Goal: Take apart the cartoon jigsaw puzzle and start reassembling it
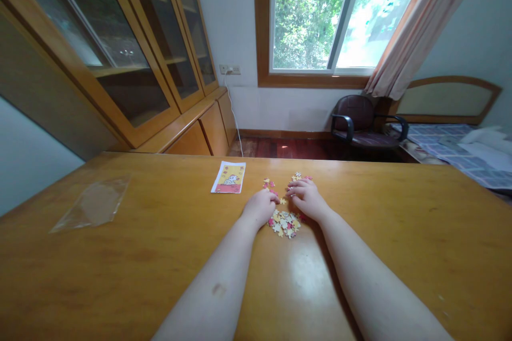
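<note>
Loose jigsaw puzzle pieces (pixel 285 224) in white, yellow and pink lie heaped on the wooden table between my forearms. Just left of the heap is my left hand (pixel 261 206), its fingers bent and close together. Whatever they hold, if anything, is hidden. My right hand (pixel 309 198) reaches over more pieces at the upper right, fingers stretched out and slightly apart, covering some of them. A single yellow piece (pixel 283 201) lies between the two hands. Beyond my left hand is a small group of pink and yellow pieces (pixel 269 184).
A picture card (pixel 229 177) showing a white animal on yellow and pink lies left of the hands. Farther left is a clear plastic bag (pixel 96 202). Past the table (pixel 160 277) stand a glass-door cabinet (pixel 160 53), a dark chair (pixel 360 120) and a bed (pixel 460 144).
</note>
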A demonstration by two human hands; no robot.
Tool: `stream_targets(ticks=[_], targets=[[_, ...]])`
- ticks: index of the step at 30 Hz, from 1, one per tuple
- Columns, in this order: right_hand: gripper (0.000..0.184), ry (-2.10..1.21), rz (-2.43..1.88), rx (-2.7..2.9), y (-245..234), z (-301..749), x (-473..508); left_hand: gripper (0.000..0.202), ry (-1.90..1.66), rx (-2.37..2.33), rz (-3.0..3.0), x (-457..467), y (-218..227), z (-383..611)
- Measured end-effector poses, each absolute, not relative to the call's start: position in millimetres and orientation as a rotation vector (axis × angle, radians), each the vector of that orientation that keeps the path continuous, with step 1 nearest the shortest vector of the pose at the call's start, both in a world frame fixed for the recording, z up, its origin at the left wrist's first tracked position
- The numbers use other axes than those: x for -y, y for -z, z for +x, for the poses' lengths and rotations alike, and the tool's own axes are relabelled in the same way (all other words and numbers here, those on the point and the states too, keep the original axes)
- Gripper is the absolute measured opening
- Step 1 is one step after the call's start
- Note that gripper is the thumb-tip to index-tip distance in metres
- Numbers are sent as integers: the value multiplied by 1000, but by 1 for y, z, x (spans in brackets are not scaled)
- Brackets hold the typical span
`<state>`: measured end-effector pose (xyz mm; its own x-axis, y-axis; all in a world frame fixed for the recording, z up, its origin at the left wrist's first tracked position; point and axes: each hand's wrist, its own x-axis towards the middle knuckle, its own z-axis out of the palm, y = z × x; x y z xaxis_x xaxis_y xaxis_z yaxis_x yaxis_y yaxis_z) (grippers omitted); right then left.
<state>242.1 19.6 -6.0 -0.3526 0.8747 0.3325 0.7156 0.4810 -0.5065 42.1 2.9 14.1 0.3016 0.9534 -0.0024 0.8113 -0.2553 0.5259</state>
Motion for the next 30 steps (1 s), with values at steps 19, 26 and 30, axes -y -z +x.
stream_targets(ticks=[19,26,30], targets=[[15,-422,-1208,2358,-7,223,-6,25,-680,-1641,1905,-9,-7,40],[7,-468,-1216,2423,-6,209,2,25,-676,-1651,1900,-9,-8,41],[3,-559,-1197,2350,-4,209,-1,26,-663,-1650,1907,-9,-9,41]])
